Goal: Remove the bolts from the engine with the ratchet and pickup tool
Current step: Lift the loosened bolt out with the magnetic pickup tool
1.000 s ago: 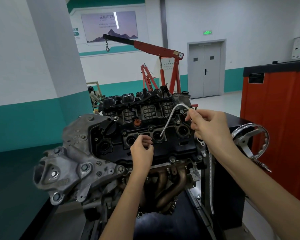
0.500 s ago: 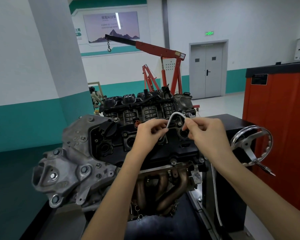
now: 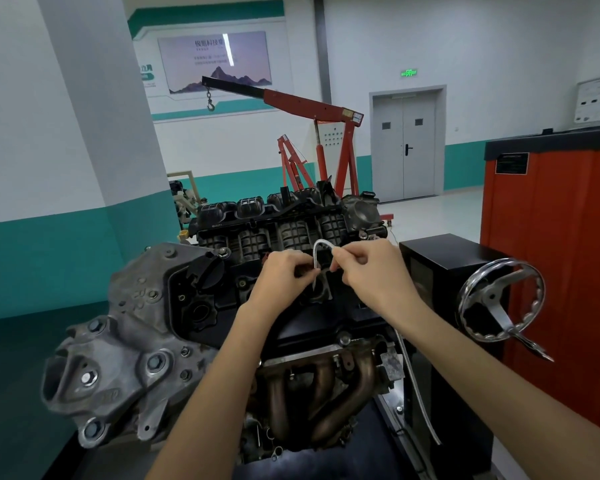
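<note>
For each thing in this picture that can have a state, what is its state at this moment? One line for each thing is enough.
pickup tool: bent into an arch, tip pointing down over the engine, long end hanging at the right.
left hand: pinches the tool near its tip.
right hand: pinches the tool past the bend.
engine: black top cover in place.
double door: closed.
crane hook: hanging, carrying nothing.
exit sign: lit.

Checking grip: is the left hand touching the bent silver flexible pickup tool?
Touching. Head view: the left hand pinches the pickup tool below its bend.
</note>
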Tool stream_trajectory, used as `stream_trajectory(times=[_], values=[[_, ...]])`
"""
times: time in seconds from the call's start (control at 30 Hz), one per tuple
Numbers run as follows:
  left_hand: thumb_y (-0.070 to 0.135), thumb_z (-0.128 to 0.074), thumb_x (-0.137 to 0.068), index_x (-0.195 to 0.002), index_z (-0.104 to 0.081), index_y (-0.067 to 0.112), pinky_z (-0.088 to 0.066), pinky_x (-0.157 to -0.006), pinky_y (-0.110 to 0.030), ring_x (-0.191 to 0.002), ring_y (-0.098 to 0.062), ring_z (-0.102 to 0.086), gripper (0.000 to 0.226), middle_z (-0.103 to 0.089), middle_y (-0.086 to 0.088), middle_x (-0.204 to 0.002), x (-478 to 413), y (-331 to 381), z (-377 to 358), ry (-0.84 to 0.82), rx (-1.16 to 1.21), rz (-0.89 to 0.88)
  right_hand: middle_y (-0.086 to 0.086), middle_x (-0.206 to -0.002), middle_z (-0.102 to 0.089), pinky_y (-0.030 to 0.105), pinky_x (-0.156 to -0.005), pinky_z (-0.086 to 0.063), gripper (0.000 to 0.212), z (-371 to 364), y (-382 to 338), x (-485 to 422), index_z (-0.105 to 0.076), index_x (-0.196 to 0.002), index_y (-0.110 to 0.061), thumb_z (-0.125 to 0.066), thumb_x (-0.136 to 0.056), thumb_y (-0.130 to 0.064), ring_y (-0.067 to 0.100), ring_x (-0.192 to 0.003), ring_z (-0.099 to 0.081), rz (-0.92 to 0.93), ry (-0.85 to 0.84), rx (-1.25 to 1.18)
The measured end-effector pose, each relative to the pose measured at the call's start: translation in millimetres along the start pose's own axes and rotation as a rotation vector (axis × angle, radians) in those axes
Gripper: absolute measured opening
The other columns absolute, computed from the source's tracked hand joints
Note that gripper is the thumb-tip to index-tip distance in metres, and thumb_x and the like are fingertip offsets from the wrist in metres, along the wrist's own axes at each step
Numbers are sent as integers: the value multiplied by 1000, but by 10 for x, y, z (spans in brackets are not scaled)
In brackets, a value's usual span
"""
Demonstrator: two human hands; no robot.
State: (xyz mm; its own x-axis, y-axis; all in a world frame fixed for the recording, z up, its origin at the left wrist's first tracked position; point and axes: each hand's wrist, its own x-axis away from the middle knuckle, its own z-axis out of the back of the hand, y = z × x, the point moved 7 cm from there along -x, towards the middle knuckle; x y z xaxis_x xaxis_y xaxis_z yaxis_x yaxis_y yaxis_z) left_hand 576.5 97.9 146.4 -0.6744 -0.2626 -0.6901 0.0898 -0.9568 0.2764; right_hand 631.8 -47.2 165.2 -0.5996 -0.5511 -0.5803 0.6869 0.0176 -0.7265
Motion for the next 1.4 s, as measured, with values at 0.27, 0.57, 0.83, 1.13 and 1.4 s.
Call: stream_trajectory(times=[0.27, 0.57, 0.83, 1.13, 1.4], values=[[13, -76, -82, -90, -78, 11, -39, -69, -4, -67, -1, -60, 9, -73, 1, -77, 2, 62, 83, -2, 77, 45, -7, -42, -49, 11, -49, -35, 32, 1, 31, 168, -64, -61, -22, -56, -93, -22, 4, -41, -46, 22, 37, -61], [13, -76, -82, -91, -77, 10, -44, -73, -7, -75, -8, -66, 10, -74, -1, -82, -18, 223, 234, 41, 74, 5, -5, -43, -51, 16, -49, -38, 32, 176, -139, 229, -67, -63, -20, -57, -93, -23, 5, -42, -43, 42, 45, -102], [11, -76, -81, -91, -77, 9, -40, -75, -1, -73, 6, -60, 10, -74, 2, -84, -19, 448, 395, 95, 104, -72, -11, -36, -44, 11, -41, -28, 32, 341, -280, 329, -64, -62, -21, -56, -93, -21, 4, -34, -35, 84, 62, -204], [8, -75, -82, -90, -77, 6, -42, -75, -2, -77, -7, -65, 9, -75, -4, -84, 30, 518, 415, 102, 72, -105, -10, -38, -43, 13, -42, -31, 30, 327, -268, 433, -65, -64, -18, -56, -93, -20, 4, -37, -36, 88, 44, -233], [9, -75, -81, -92, -77, 6, -53, -81, -26, -82, -16, -70, 12, -75, -5, -86, 147, 521, 336, 105, 75, -129, -8, -38, -42, 13, -41, -29, 34, 330, -177, 504, -63, -60, -24, -56, -93, -20, 4, -36, -33, 59, 38, -259]])
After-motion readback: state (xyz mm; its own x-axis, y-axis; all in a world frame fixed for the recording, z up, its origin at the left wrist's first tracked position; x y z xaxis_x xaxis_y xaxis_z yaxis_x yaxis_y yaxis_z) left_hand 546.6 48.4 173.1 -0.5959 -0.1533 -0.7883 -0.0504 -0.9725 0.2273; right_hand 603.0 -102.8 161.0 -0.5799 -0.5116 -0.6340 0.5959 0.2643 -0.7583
